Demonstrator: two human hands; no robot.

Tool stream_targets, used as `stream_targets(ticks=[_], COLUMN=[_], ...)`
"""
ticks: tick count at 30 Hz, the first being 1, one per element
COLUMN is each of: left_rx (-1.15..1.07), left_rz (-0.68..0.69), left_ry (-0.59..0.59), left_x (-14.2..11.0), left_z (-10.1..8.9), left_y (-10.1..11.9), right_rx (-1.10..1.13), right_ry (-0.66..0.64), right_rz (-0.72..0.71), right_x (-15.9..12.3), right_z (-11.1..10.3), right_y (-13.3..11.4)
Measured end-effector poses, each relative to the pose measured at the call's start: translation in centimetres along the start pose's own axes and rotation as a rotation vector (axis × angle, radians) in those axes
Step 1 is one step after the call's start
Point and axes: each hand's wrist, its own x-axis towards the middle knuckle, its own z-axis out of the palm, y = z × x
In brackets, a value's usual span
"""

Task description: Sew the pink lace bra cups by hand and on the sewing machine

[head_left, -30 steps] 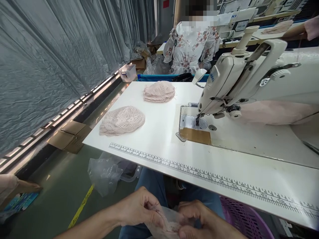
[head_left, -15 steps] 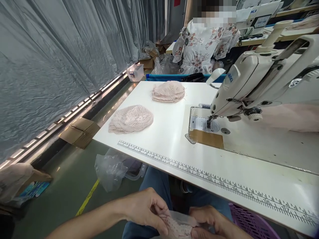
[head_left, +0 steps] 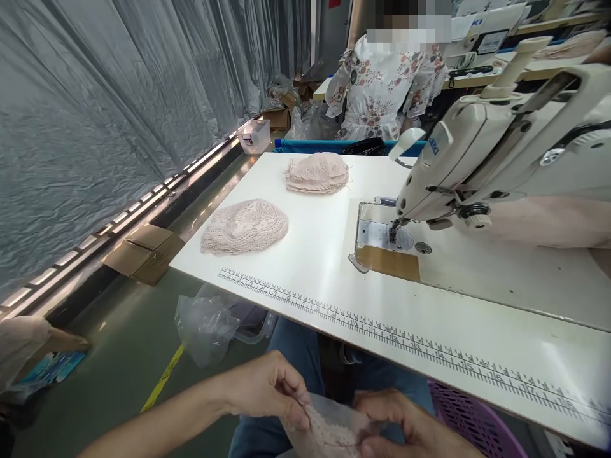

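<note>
Both my hands work below the table's front edge, over my lap. My left hand (head_left: 267, 393) pinches a clear plastic bag (head_left: 329, 426) that holds pale pink lace. My right hand (head_left: 405, 427) is closed on the other side of the same bag. On the white sewing table (head_left: 305, 280) lie two stacks of pink lace pieces, one near the left edge (head_left: 244, 226) and one further back (head_left: 317, 173). The cream sewing machine (head_left: 487, 159) stands at the right, its needle over the metal plate (head_left: 382, 238).
A ruler scale (head_left: 405, 346) is printed along the table's front. A purple basket (head_left: 472, 426) sits low right. Crumpled plastic (head_left: 207, 324) and a cardboard box (head_left: 143, 253) lie on the green floor left. A person in a floral top (head_left: 386, 86) sits beyond the table.
My hands keep fingering the bag in my lap, the fingers shifting slightly. The view has swung a little left and right; nothing on the table moved.
</note>
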Motion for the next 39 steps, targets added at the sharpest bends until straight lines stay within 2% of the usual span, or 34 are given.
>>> stream_targets(ticks=[5,9,13,18,24,28,33,39], left_rx=[0.063,0.168,0.207,0.147,0.114,0.115,0.167,0.218], left_rz=[0.003,-0.020,-0.037,-0.012,-0.041,-0.038,-0.038,-0.024], left_ry=[0.002,-0.080,-0.098,-0.154,-0.150,-0.125,-0.086,-0.093], left_x=[-0.6,-0.2,0.8,1.0,0.7,0.6,0.4,-0.1], left_z=[-0.6,-0.1,0.6,-0.1,-0.6,-0.8,-1.0,-1.0], left_y=[0.5,1.3,1.8,1.6,1.5,1.4,1.4,1.4], right_rx=[-0.004,-0.054,-0.089,0.125,0.171,0.122,0.097,0.128], right_ry=[0.096,0.051,-0.043,-0.152,-0.168,-0.146,-0.136,-0.143], right_rz=[0.041,0.121,0.062,0.002,-0.035,-0.076,-0.093,-0.123], right_x=[0.5,1.0,1.4,1.0,1.4,2.1,2.1,2.3], right_z=[1.0,1.3,0.4,-1.3,-0.8,-0.4,-0.5,-0.6], right_y=[0.4,-0.7,-2.1,-2.3,-1.2,-0.7,-0.8,-1.1])
